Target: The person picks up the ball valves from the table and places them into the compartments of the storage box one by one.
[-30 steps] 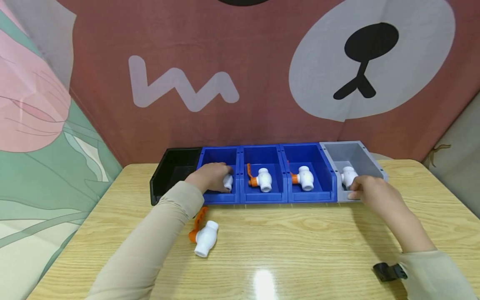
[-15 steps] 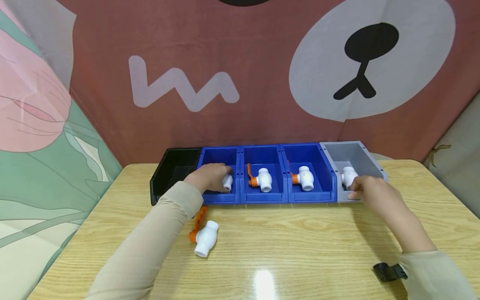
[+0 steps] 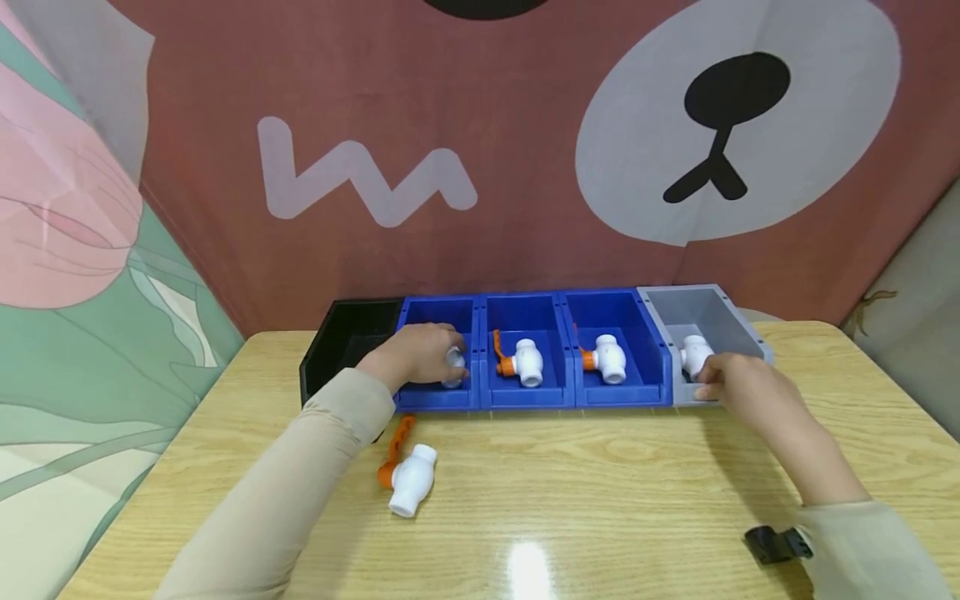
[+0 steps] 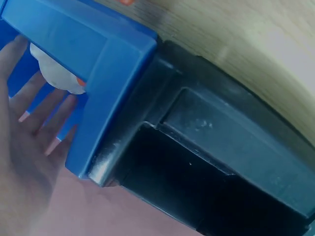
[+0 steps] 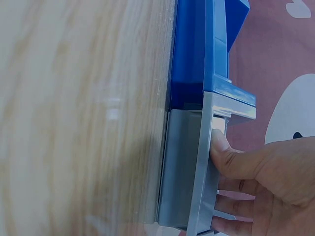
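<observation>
In the head view my left hand (image 3: 420, 354) reaches into the left blue bin (image 3: 438, 400), its thumb and fingers around a white ball valve (image 3: 454, 367). The left wrist view shows the fingers beside this valve (image 4: 56, 73), partly hidden by the bin wall; a bit of orange shows on it. My right hand (image 3: 757, 392) is at the front of the grey bin (image 3: 686, 304), thumb and fingers at the lower end of another white ball valve (image 3: 696, 354). In the right wrist view the thumb (image 5: 221, 142) lies just inside the grey rim, and the fingers go down behind it.
The middle blue bin (image 3: 521, 308) and right blue bin (image 3: 600, 308) each hold a white ball valve with an orange handle. A black bin (image 3: 360, 317) ends the row at left. Another orange-handled ball valve (image 3: 412, 479) lies on the wooden table (image 3: 600, 500) in front.
My left hand has shifted slightly, and the ball valve in it has turned so its round end faces more toward the camera. The right hand stays in place. The head view has tilted a little.
</observation>
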Motion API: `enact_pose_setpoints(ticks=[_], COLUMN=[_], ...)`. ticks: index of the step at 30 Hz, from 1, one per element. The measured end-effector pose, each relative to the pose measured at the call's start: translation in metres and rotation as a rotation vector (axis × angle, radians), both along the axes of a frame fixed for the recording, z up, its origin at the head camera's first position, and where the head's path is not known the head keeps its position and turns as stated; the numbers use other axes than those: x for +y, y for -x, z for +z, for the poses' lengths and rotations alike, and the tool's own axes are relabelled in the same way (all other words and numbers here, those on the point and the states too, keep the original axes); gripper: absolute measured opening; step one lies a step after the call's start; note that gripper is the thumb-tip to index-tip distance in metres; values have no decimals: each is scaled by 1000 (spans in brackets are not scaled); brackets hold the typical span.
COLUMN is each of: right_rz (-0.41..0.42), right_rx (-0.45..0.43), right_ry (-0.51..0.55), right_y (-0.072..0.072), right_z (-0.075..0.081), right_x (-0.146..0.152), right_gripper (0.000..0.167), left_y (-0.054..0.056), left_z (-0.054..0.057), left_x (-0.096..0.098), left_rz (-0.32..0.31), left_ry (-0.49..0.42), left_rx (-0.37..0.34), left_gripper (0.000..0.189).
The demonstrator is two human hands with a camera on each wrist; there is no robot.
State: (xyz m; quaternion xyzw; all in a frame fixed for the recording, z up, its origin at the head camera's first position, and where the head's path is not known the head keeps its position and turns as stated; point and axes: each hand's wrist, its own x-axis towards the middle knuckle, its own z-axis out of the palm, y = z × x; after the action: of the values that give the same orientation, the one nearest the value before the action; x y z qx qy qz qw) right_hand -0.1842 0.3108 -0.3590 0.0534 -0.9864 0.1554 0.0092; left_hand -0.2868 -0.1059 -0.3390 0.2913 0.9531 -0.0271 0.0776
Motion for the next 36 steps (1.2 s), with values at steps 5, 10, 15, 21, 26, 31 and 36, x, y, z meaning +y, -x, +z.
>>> enact_pose_setpoints(ticks=[5, 10, 15, 21, 26, 31, 36], right_rz=[3, 4, 4, 7, 10, 6, 6], right_rx=[-4, 0, 7, 14, 15, 6, 1], right_ry=[-2, -6, -3, 1, 4, 8, 10], right_y=[0, 1, 1, 1, 1, 1, 1], right_z=[-1, 0, -1, -2, -1, -1, -1], right_x=[-1, -1, 0, 0, 0, 0, 0], right_gripper=[14, 13, 12, 11, 11, 11, 11], left_y=[-6, -11, -14, -24, -37, -50, -64], left_z=[1, 4, 5, 5, 5, 5, 8], left_x=[-4, -11, -20, -29, -35, -39, -41], left_rz=[-149, -195, -172, -223, -297, -377, -415], left_ry=[-24, -80, -113, -187, -238, -248, -219], left_rx=[180, 248, 261, 287, 295, 305, 291], left_gripper=[27, 19, 20, 18, 16, 15, 23])
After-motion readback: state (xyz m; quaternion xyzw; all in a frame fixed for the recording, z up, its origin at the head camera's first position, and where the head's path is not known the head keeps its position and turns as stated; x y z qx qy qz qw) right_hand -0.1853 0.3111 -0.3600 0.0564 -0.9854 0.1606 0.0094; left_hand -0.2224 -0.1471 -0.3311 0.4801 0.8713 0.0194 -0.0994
